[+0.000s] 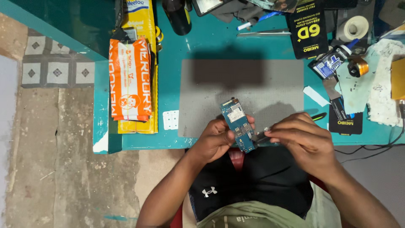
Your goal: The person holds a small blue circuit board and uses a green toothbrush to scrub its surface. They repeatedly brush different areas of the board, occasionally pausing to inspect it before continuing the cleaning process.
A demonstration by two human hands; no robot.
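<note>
My left hand (217,139) grips a small blue-green circuit board (238,125), long and narrow, held upright over the near edge of the grey work mat (211,93). A pale metal shield covers part of the board's upper half. My right hand (301,137) is closed around a thin dark tool (262,134) whose tip touches the board's lower right side. Both hands hover just above the teal table (168,84) at its front edge.
An orange-and-white packet (128,80) lies on a yellow one at the table's left. At the back right are a black packaged item (307,29), a tape roll (353,28), a small bottle (333,61) and white rags (384,84). Bare concrete floor is on the left.
</note>
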